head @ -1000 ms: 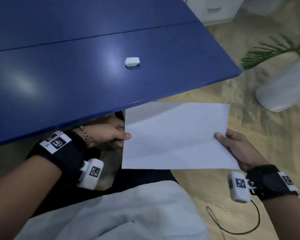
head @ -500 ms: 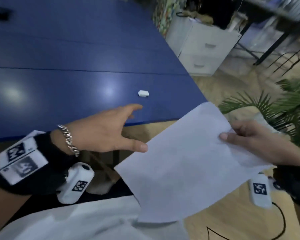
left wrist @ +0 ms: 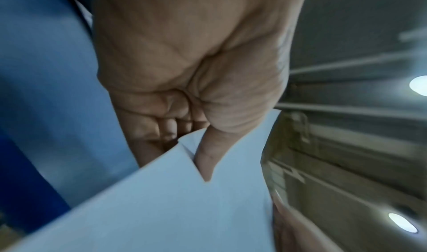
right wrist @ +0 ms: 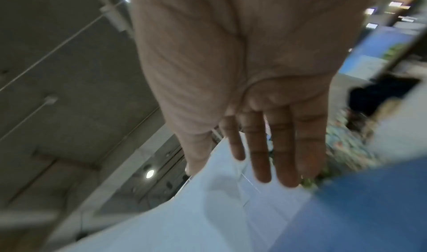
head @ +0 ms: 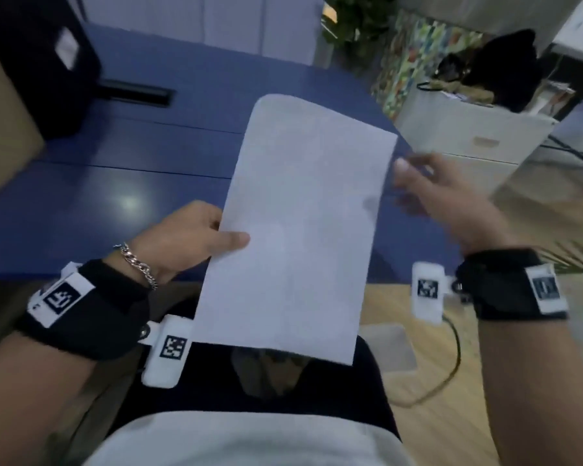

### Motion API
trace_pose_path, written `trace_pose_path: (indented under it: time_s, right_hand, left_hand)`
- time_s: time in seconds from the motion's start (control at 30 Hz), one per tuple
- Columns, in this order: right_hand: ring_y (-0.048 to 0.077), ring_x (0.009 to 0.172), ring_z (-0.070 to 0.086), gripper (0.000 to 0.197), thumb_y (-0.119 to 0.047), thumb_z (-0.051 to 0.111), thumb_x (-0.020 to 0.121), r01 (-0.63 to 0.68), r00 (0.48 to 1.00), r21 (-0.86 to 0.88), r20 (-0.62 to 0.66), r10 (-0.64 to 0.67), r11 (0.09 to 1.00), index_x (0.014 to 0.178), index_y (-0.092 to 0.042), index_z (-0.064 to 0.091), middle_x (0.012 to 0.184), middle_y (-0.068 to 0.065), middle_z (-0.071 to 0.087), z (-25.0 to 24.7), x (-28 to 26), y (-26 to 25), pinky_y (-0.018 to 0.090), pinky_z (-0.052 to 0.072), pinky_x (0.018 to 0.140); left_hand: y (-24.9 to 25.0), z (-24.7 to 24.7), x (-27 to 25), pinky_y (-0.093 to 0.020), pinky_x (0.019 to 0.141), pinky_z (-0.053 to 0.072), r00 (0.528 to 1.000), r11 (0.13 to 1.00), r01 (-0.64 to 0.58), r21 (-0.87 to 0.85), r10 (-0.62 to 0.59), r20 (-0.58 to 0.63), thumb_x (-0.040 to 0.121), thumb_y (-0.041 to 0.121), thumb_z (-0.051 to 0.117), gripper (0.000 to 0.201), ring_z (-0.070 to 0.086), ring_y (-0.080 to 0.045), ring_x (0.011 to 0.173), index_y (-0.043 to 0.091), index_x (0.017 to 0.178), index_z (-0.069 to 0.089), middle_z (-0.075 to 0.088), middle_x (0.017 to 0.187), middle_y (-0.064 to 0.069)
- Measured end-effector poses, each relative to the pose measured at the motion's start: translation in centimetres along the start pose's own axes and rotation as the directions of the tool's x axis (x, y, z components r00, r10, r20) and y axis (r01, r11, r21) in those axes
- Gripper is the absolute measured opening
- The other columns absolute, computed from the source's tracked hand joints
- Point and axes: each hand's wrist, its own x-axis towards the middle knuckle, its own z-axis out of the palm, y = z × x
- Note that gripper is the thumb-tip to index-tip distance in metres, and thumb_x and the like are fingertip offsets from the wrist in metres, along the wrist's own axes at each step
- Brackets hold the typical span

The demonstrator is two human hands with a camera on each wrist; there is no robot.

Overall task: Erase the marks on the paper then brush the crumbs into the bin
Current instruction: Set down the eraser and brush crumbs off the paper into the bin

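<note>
A white sheet of paper (head: 300, 223) hangs lengthwise in the air over the near edge of the blue table (head: 115, 183); I make out no marks on it. My left hand (head: 229, 237) pinches its left edge, thumb on top and fingers underneath, as the left wrist view shows with the thumb (left wrist: 205, 157) pressed on the paper (left wrist: 161, 210). My right hand (head: 428, 190) is blurred at the sheet's right edge with straight fingers (right wrist: 261, 155) spread over the paper (right wrist: 208, 210). The eraser and the bin are out of sight.
A black case (head: 48, 62) and a brown box (head: 0, 129) stand at the table's back left, near a black slot (head: 135, 92) in the top. A white drawer cabinet (head: 468, 139) stands to the right. A cable (head: 451, 364) lies on the wooden floor.
The paper swung from low on the right up over the table edge and turned lengthwise. My left hand took hold of its left edge. My right hand's fingers straightened off it.
</note>
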Motion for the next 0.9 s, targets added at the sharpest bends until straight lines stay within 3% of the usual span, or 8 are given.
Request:
trace_pose_path:
  time_s: [0.07,0.17,0.3,0.4,0.47,0.6,0.73,0.9]
  right_hand:
    - [0.021,0.098,0.079,0.074,-0.071,0.066,0.083,-0.148,0.982,0.147,0.136,0.128,0.978,0.14,-0.026,0.055,0.12,0.005,0.077,3.8,-1.5,1.7,0.05,0.062,0.096]
    - [0.017,0.105,0.077,0.063,-0.048,0.073,0.094,-0.227,0.931,0.205,0.334,0.15,0.952,0.147,-0.043,0.039,0.116,-0.002,0.079,9.3,-4.4,3.2,0.047,0.059,0.098]
    - [0.015,0.103,0.075,0.064,-0.018,0.066,0.1,-0.165,0.972,0.179,0.195,0.13,0.97,0.15,-0.048,0.041,0.103,-0.002,0.078,12.6,-5.3,5.4,0.051,0.058,0.1]
    - [0.009,0.101,0.071,0.066,-0.021,0.07,0.099,-0.142,0.987,0.087,0.089,0.134,0.986,0.154,-0.041,0.042,0.1,-0.008,0.075,13.2,-4.6,5.8,0.044,0.058,0.099]
    - [0.004,0.102,0.067,0.064,-0.021,0.071,0.099,-0.13,0.991,0.043,0.042,0.128,0.991,0.156,-0.034,0.044,0.102,-0.011,0.072,13.3,-3.7,5.9,0.031,0.056,0.093]
    - [-0.001,0.094,0.066,0.043,-0.014,0.064,0.102,-0.074,0.997,-0.046,0.005,0.074,0.996,0.141,-0.03,0.057,0.101,-0.014,0.07,13.5,-2.1,5.8,0.009,0.05,0.071]
    - [0.012,0.104,0.062,0.032,-0.025,0.062,0.102,0.025,0.998,-0.26,-0.051,-0.04,0.965,0.133,-0.028,0.067,0.119,-0.004,0.063,14.1,-1.9,6.6,0.034,0.056,0.097]
    - [0.011,0.135,0.044,0.038,-0.054,0.057,0.101,0.192,0.981,-0.421,0.116,-0.158,0.886,0.133,-0.035,0.066,0.144,-0.015,0.053,14.3,-3.8,6.5,0.038,0.04,0.11]
  left_hand:
    - [-1.1,-1.6,0.3,-0.04,0.087,0.062,0.992,0.996,0.027,-0.085,-0.037,-0.117,0.097,0.016,0.074,0.011,0.078,-0.027,0.095,0.008,0.103,0.081,0.082,0.1,-0.004]
    - [-2.1,-2.8,1.1,-0.053,0.101,0.057,0.98,0.988,0.036,-0.151,-0.065,-0.19,0.097,0.012,0.073,0.012,0.076,-0.032,0.104,0.005,0.105,0.079,0.081,0.105,-0.007]
    - [-3.4,-2.9,3.0,-0.056,0.098,0.059,0.968,0.987,0.038,-0.153,-0.074,-0.238,0.088,0.024,0.08,0.03,0.077,-0.029,0.101,0.016,0.116,0.074,0.081,0.108,-0.002]
    - [-3.9,-2.4,3.9,-0.048,0.094,0.06,0.931,0.998,0.057,0.024,-0.044,-0.364,0.082,0.04,0.082,0.057,0.075,-0.017,0.1,0.037,0.133,0.056,0.077,0.111,0.012]
    - [-3.5,-1.9,3.6,-0.044,0.104,0.054,0.94,0.982,0.058,0.177,0.006,-0.342,0.083,0.041,0.084,0.078,0.067,-0.014,0.116,0.042,0.149,0.042,0.067,0.126,0.017]
    - [-3.0,-0.1,1.9,-0.049,0.124,0.017,0.986,0.746,0.163,0.645,-0.095,-0.139,0.071,0.075,0.072,0.109,0.015,-0.025,0.154,0.041,0.163,0.024,0.015,0.17,0.004]
    - [-3.7,1.0,1.3,-0.051,0.123,0.01,0.992,0.644,0.119,0.756,-0.11,-0.062,0.087,0.075,0.061,0.091,0.002,-0.019,0.159,0.041,0.163,0.025,0.011,0.174,0.008]
    - [-4.2,1.4,1.8,-0.055,0.128,-0.009,0.991,0.639,0.1,0.763,-0.134,-0.017,0.097,0.072,0.049,0.086,-0.012,-0.024,0.161,0.038,0.167,0.012,-0.005,0.176,0.005]
